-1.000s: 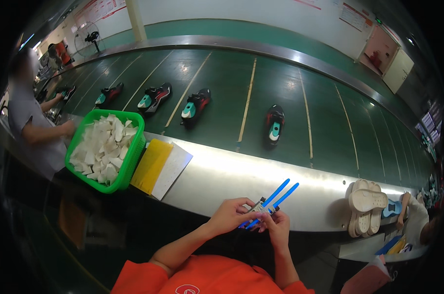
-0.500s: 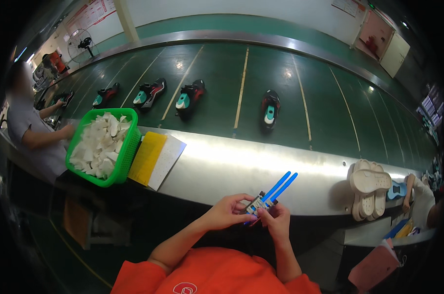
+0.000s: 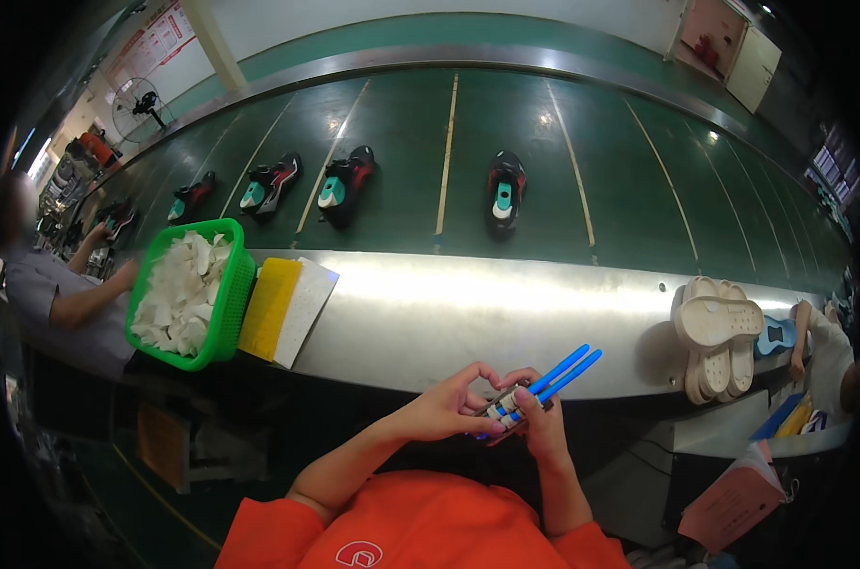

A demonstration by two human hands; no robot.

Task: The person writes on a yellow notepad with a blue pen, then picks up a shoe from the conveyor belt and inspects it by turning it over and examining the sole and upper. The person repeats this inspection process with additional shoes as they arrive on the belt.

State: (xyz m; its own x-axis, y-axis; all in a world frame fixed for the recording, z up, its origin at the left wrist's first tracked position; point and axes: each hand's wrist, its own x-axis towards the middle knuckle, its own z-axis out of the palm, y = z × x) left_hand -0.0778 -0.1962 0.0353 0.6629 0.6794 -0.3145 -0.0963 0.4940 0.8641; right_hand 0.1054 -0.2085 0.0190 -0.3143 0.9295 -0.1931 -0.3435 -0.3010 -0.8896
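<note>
Blue plastic sticks (image 3: pixel 565 368), two slim rods lying parallel, project up and to the right from between both hands, held low over the lap, just in front of the steel table edge (image 3: pixel 468 313). The left hand (image 3: pixel 446 408) curls its fingers narrowly over a small striped bundle (image 3: pixel 508 408) (white and dark bands; its exact kind cannot be told). The right hand (image 3: pixel 541 422) is closed on the same bundle from below, with the rods passing through its grip.

Step in hand, as judged: fitting or adjusting the bundle at the base of the rods. The next move appears to call for a fine pinch and steady alignment of the two rods.

Surroundings: a green mesh basket (image 3: pixel 229 303) of white crumpled pieces stands on the brushed-metal edge, touching a yellow pad (image 3: pixel 269 308). Pale rubbery soles (image 3: pixel 716 332) are stacked at right. Dark shoes with teal insoles (image 3: pixel 503 194) sit spaced along the matte green belt.
</note>
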